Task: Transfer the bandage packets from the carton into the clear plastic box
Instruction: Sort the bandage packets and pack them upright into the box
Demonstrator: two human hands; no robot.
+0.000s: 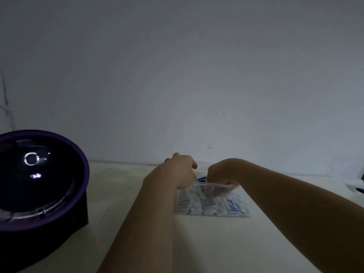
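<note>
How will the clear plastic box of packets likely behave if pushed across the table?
The clear plastic box looks thin-walled, so probably light and flexible. Its flat base on the smooth table suggests it would slide rather than tip. The bandage packets stand packed in a row, so they likely shift little.

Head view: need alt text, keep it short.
A person's left hand holds the rim of a clear plastic box filled with blue-and-white bandage packets, while the right hand curls its fingers down into it. The box sits on a pale table in dim light, with a round dark purple appliance at the left.
</note>
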